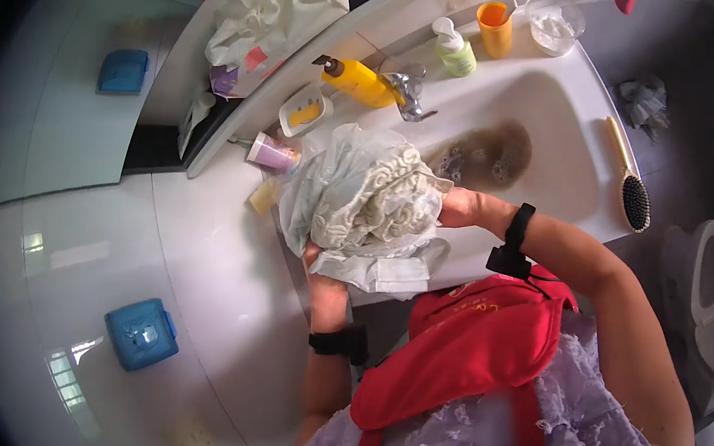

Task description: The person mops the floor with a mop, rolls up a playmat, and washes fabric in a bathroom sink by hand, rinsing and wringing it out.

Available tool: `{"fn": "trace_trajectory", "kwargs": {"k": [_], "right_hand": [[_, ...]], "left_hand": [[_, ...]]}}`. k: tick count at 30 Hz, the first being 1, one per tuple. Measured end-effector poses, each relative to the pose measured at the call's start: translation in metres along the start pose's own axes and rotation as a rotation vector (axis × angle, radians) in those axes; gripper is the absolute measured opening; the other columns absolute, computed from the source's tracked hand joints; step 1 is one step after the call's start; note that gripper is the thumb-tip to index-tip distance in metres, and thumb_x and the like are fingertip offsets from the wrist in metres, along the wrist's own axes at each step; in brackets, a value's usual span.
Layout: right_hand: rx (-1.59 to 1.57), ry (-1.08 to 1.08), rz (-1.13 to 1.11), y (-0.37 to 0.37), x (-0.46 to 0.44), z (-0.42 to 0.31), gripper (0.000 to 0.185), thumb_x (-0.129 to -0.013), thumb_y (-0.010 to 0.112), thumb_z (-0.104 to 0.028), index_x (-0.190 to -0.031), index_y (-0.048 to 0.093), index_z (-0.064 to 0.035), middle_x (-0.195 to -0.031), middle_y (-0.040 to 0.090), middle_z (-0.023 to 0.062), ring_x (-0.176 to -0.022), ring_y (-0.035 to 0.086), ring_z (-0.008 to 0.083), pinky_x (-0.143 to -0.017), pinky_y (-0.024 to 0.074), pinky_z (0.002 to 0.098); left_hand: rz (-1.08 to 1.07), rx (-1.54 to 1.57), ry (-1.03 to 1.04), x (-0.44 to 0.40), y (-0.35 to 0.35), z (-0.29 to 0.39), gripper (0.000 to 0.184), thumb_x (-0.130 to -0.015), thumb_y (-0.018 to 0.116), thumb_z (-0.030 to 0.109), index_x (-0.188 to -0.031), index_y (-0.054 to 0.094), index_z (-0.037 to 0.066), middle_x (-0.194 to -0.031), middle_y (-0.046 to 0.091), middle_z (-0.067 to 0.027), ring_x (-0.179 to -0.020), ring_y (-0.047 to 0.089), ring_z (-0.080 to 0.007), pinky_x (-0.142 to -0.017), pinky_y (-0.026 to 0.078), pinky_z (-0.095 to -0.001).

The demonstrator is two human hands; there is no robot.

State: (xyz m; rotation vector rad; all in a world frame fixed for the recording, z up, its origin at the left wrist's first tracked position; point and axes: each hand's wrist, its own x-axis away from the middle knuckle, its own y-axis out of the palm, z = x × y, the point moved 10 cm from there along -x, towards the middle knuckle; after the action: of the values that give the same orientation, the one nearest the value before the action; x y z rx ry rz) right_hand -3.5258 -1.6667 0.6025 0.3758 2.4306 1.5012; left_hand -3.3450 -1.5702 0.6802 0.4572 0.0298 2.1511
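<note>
White cloth (387, 195) lies bunched over the sink (565, 124)'s left end, between both hands: right hand (463, 209) against its right side, left hand (312, 258) at its near-left edge. Fingers hidden; cannot tell how closed.

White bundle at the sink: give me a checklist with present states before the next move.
1. Right hand at the white bundle: ok, touching its side.
2. Left hand grip: cannot tell, fingers hidden by the bundle.
3. Basin free of liquid: not ok, murky liquid lies in it.
4. Hairbrush apart from the bundle: ok, on the sink's far edge.
5. Bundle's underside supported: cannot tell, hidden.
</note>
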Motion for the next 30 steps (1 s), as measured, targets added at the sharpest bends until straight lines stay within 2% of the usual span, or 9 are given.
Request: {"fn": "trace_trajectory", "kwargs": {"k": [4,8,18,21,23,25,27,29,30], "right_hand": [[-0.073,0.161,0.149,0.027,0.005,-0.007,0.043,-0.095,0.057,-0.025,-0.135,0.048,-0.0084,-0.134,0.054,0.0054,-0.118,0.054,0.0177,-0.102,0.0439,0.0363],[-0.016,0.048,0.129,0.044,-0.003,-0.021,0.04,-0.094,0.056,-0.012,-0.133,0.05,-0.0092,-0.127,0.059,0.0046,-0.114,0.057,0.0164,-0.099,0.0464,0.0351],[-0.239,0.219,-0.017,0.063,-0.019,0.004,0.035,-0.093,0.06,-0.019,-0.123,0.056,-0.0027,-0.118,0.064,0.0075,-0.107,0.062,0.0184,-0.097,0.0493,0.0357],[-0.137,0.165,0.143,0.04,-0.024,0.012,0.036,-0.092,0.059,-0.019,-0.127,0.055,-0.0079,-0.121,0.063,0.0066,-0.107,0.061,0.0198,-0.094,0.0492,0.037],[0.56,-0.052,0.08,-0.002,-0.038,0.024,0.037,-0.09,0.062,-0.021,-0.123,0.058,-0.007,-0.117,0.065,0.0084,-0.101,0.063,0.021,-0.088,0.0511,0.0387],[0.871,-0.105,0.105,-0.021,-0.032,0.022,0.039,-0.086,0.065,-0.024,-0.119,0.059,-0.0061,-0.112,0.066,0.0104,-0.097,0.065,0.0219,-0.082,0.0524,0.0375],[0.798,0.018,0.227,-0.025,-0.004,-0.002,0.042,-0.081,0.069,-0.028,-0.115,0.061,-0.0051,-0.108,0.067,0.0127,-0.095,0.065,0.0225,-0.076,0.0532,0.0334],[0.726,0.447,0.617,-0.031,0.034,-0.023,0.046,-0.082,0.069,-0.031,-0.118,0.06,-0.0043,-0.114,0.064,0.0152,-0.1,0.064,0.0266,-0.071,0.0534,0.0273],[0.998,0.434,0.62,-0.069,0.037,-0.025,0.051,-0.086,0.06,-0.04,-0.122,0.058,-0.0046,-0.121,0.06,0.0169,-0.108,0.06,0.0299,-0.083,0.0496,0.0351]], "left_hand": [[-0.086,0.065,-0.13,-0.001,-0.01,-0.02,0.047,-0.094,0.046,0.035,-0.126,0.053,0.002,-0.117,0.06,-0.0082,-0.103,0.059,-0.0217,-0.088,0.051,-0.0361],[-0.123,0.105,-0.23,0.013,0.028,-0.01,0.046,-0.095,0.045,0.035,-0.126,0.053,0.001,-0.117,0.06,-0.0083,-0.103,0.059,-0.0215,-0.088,0.051,-0.036],[-0.153,0.071,-0.26,-0.013,0.109,0.008,0.046,-0.095,0.044,0.035,-0.125,0.053,0.001,-0.117,0.059,-0.0083,-0.102,0.059,-0.021,-0.087,0.05,-0.0358],[-0.144,0.068,-0.266,-0.005,0.109,0.002,0.046,-0.095,0.044,0.035,-0.125,0.053,0.001,-0.117,0.059,-0.0083,-0.102,0.059,-0.0208,-0.087,0.05,-0.0357],[-0.129,0.065,-0.275,0.008,0.106,-0.004,0.046,-0.096,0.043,0.035,-0.125,0.053,0.001,-0.117,0.059,-0.0083,-0.102,0.059,-0.0207,-0.087,0.05,-0.0357],[-0.104,0.061,-0.29,0.027,0.099,-0.012,0.046,-0.096,0.043,0.035,-0.125,0.053,0.001,-0.117,0.059,-0.0083,-0.101,0.059,-0.0206,-0.087,0.05,-0.0356],[-0.085,0.051,-0.299,0.044,0.095,-0.011,0.046,-0.096,0.043,0.035,-0.125,0.053,0.001,-0.116,0.059,-0.0084,-0.101,0.059,-0.0205,-0.087,0.05,-0.0356],[-0.059,0.024,-0.292,0.054,0.088,-0.012,0.046,-0.096,0.042,0.035,-0.125,0.053,0.001,-0.116,0.059,-0.0084,-0.101,0.059,-0.0204,-0.087,0.05,-0.0355],[-0.042,-0.004,-0.247,0.054,0.079,-0.01,0.046,-0.096,0.042,0.035,-0.125,0.053,0.001,-0.116,0.059,-0.0084,-0.101,0.06,-0.0204,-0.087,0.05,-0.0355]]}}
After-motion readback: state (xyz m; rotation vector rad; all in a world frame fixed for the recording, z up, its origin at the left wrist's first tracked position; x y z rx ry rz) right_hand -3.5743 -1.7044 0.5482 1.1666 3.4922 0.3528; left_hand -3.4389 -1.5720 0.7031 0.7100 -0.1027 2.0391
